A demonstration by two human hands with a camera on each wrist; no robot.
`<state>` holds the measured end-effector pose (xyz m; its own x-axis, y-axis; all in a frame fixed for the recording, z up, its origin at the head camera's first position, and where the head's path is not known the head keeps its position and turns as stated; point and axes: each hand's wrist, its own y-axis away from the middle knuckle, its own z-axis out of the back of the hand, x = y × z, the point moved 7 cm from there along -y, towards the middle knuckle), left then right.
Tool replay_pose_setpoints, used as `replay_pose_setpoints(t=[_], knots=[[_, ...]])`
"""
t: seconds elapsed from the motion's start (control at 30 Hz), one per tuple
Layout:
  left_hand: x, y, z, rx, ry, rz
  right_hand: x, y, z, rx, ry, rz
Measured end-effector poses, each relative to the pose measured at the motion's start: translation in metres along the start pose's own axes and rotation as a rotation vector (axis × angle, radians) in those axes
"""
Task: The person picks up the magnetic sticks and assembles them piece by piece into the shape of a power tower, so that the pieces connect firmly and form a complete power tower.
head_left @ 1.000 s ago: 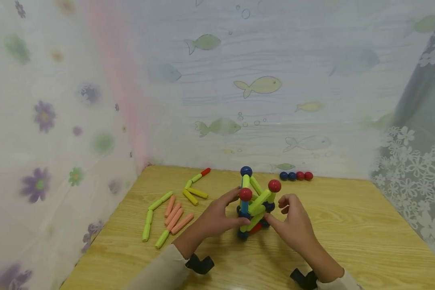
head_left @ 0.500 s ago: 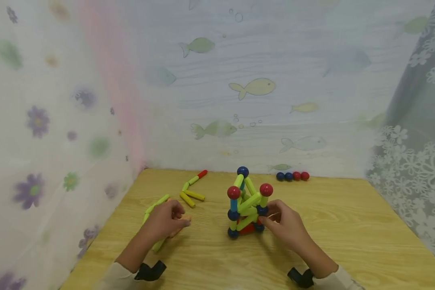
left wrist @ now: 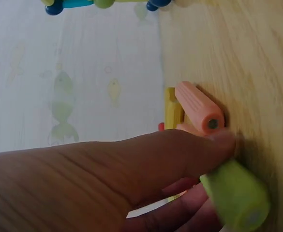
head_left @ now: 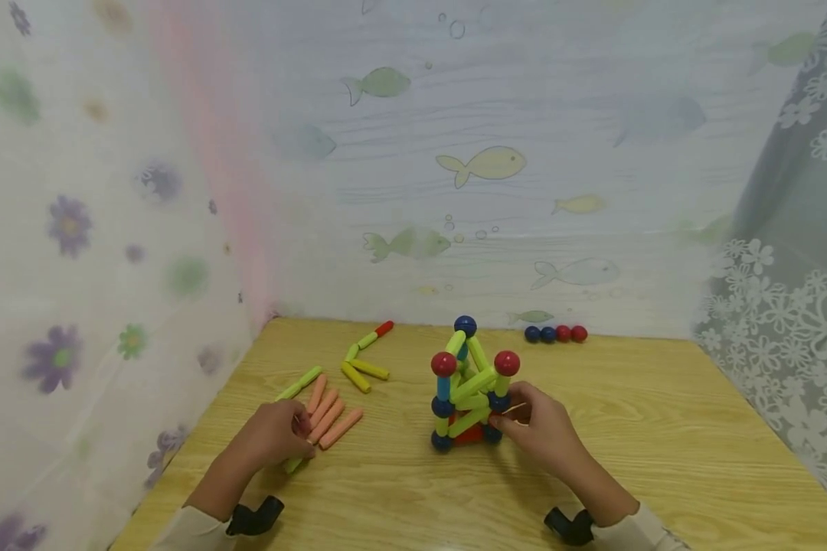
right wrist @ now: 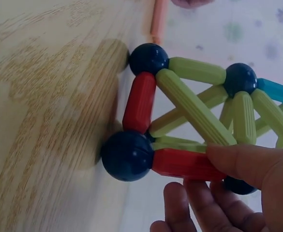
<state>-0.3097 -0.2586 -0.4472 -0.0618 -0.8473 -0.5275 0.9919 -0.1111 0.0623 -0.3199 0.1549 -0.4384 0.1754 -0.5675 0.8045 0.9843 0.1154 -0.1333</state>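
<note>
A toy structure of magnetic rods and balls stands on the table in the head view, with red balls at its upper corners and a dark blue ball on top. My right hand holds its right side. In the right wrist view, the thumb and fingers pinch a red rod between blue balls. My left hand is low over the rods at the left. In the left wrist view, its thumb and fingers are around a light green rod, beside a salmon rod.
Several salmon rods lie fanned out by my left hand, near a green rod. Farther back are two yellow rods and a red-tipped green chain. A row of blue and red balls sits by the back edge.
My left hand has let go of the structure and moved left to the loose rods. My right hand has closed in on the structure, which has shifted slightly left.
</note>
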Motion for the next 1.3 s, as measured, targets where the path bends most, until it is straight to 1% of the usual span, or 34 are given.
replay_pose_setpoints(t=[0.1, 0.23, 0.3, 0.37, 0.43, 0.47, 0.53, 0.63, 0.7, 0.77, 0.8, 0.87, 0.93, 1.0, 1.1, 1.2, 1.3], knots=[[-0.001, -0.003, 0.003, 0.012, -0.025, -0.014, 0.0, 0.0, 0.0, -0.001, 0.011, 0.001], [-0.008, -0.007, 0.011, 0.005, -0.064, -0.033, 0.0, 0.0, 0.0, 0.006, 0.008, -0.001], [-0.014, -0.01, 0.016, -0.021, -0.082, -0.043, 0.0, 0.001, 0.0, 0.009, 0.004, -0.002], [-0.025, -0.013, 0.022, -0.064, -0.073, -0.069, 0.0, 0.001, 0.0, 0.013, 0.003, 0.0], [-0.044, -0.015, 0.029, -0.134, -0.025, -0.116, -0.001, 0.001, 0.0, 0.014, 0.002, 0.002], [-0.057, -0.015, 0.033, -0.18, 0.009, -0.157, -0.001, 0.002, 0.0, 0.015, 0.001, 0.004], [-0.089, -0.013, 0.041, -0.284, 0.103, -0.258, -0.002, 0.002, 0.0, 0.015, -0.001, 0.006], [-0.139, -0.006, 0.051, -0.433, 0.26, -0.437, -0.002, 0.002, 0.001, 0.012, -0.008, 0.007], [-0.168, -0.001, 0.054, -0.499, 0.37, -0.54, -0.001, 0.002, 0.0, 0.013, -0.014, 0.008], [-0.191, 0.002, 0.053, -0.536, 0.469, -0.621, -0.001, 0.002, -0.001, 0.015, -0.02, 0.007], [-0.2, 0.004, 0.052, -0.548, 0.506, -0.653, -0.001, 0.002, -0.001, 0.017, -0.023, 0.007], [-0.215, 0.005, 0.048, -0.55, 0.561, -0.693, 0.0, 0.001, -0.002, 0.02, -0.027, 0.009], [-0.226, 0.004, 0.043, -0.545, 0.579, -0.709, 0.0, 0.001, -0.003, 0.022, -0.03, 0.009], [-0.234, 0.002, 0.037, -0.535, 0.574, -0.724, 0.0, 0.001, -0.004, 0.022, -0.03, 0.01], [-0.24, -0.002, 0.028, -0.525, 0.548, -0.741, 0.001, 0.001, -0.003, 0.024, -0.03, 0.013], [-0.244, -0.004, 0.021, -0.51, 0.51, -0.777, 0.001, 0.002, -0.002, 0.025, -0.031, 0.011], [-0.247, -0.003, 0.017, -0.504, 0.477, -0.815, 0.0, 0.002, -0.002, 0.027, -0.033, 0.006]])
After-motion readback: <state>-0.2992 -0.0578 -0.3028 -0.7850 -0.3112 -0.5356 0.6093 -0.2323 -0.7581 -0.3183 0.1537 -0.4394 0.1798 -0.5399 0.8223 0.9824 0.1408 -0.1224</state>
